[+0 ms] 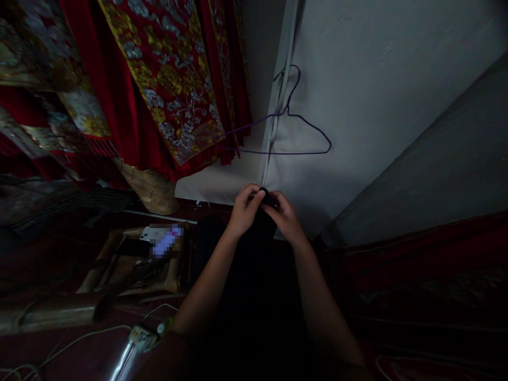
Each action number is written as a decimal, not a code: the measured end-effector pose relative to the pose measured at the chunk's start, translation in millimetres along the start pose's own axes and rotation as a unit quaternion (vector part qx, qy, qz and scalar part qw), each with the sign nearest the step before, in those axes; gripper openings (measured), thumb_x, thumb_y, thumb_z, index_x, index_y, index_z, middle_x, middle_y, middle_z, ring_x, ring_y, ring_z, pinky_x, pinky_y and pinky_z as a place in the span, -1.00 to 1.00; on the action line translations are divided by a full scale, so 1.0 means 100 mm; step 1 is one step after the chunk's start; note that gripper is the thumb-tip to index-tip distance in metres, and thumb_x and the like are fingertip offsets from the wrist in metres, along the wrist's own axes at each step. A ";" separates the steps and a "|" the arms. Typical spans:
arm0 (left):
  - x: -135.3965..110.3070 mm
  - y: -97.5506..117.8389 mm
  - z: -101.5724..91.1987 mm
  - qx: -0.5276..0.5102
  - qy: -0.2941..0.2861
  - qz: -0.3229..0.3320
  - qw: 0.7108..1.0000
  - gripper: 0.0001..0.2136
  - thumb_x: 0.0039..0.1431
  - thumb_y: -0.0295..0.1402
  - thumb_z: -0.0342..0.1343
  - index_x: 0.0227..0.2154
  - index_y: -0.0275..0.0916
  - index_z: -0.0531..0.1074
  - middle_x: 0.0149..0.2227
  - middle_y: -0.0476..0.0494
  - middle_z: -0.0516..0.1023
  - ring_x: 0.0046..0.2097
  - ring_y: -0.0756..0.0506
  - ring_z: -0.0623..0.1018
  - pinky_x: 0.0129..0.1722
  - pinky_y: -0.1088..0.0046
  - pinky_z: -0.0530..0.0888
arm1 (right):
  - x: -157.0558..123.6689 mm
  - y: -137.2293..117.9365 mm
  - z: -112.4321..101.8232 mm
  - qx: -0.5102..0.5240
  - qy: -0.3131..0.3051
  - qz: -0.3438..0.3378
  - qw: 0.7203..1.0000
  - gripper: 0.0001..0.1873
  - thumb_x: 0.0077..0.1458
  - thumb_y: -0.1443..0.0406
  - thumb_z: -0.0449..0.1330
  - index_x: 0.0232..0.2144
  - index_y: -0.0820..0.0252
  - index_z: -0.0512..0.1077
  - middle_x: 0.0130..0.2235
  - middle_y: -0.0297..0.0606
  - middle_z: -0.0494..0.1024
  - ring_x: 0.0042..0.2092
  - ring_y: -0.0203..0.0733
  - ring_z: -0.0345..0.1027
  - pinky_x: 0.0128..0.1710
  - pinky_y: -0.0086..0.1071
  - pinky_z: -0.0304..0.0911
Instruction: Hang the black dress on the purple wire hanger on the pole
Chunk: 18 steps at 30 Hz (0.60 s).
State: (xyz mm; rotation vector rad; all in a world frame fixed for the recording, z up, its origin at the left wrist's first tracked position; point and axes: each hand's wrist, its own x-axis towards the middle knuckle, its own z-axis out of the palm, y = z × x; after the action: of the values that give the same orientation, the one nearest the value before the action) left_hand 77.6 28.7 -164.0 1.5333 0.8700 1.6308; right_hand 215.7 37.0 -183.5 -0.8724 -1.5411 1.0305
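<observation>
My left hand and my right hand meet in the middle of the view, fingers pinched together on a small dark object held between them. I cannot make out what that object is. Below the hands hangs a large black cloth that runs down toward me between my forearms. Just above the hands a purple wire hanger hangs against a white wall.
Red garments with gold and silver embroidery hang at the upper left. A wooden tray or stool with small items sits at the lower left. White cables and a power strip lie on the floor. A dark red surface fills the right.
</observation>
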 end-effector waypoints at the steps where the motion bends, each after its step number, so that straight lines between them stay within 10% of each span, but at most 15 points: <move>1: 0.00 -0.02 -0.05 0.016 0.001 0.007 1.000 -0.71 0.28 -0.07 0.13 -0.35 -0.21 0.44 -0.28 -0.07 0.43 -0.18 -0.05 0.43 -0.09 0.45 0.36 | 0.05 -0.04 -0.05 -0.029 -0.040 -0.009 0.999 -0.75 0.05 0.15 0.27 -0.27 0.12 0.37 -0.27 -0.31 0.47 -0.20 -0.17 0.36 -0.17 -0.34 0.29; 9: -0.20 -0.24 -0.39 0.075 -0.262 -0.182 0.945 -0.55 0.28 0.05 0.07 -0.10 -0.25 0.54 -0.12 -0.18 0.61 0.00 -0.20 0.53 0.09 0.29 0.39 | 0.44 -0.57 -0.39 -0.186 -0.218 -0.079 0.955 -0.87 0.01 0.39 0.10 -0.43 0.20 0.47 -0.42 -0.33 0.48 -0.32 -0.21 0.35 -0.28 -0.37 0.22; 18: -0.33 -0.21 -0.61 -0.003 -0.242 -0.258 0.936 -0.66 0.07 -0.24 0.35 -0.09 -0.26 0.62 -0.11 -0.26 0.67 -0.18 -0.18 0.63 -0.17 0.37 0.51 | 1.21 -0.37 -0.44 -0.133 0.047 -0.175 0.974 -0.66 0.18 0.14 0.20 -0.06 0.15 0.57 -0.03 -0.19 0.62 0.07 -0.01 0.45 0.12 -0.15 0.31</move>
State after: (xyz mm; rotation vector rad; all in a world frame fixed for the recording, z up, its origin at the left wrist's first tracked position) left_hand 18.8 11.0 -202.2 1.4507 0.8870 0.8311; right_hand 234.1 141.5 -101.8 -0.7790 -1.7018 0.5302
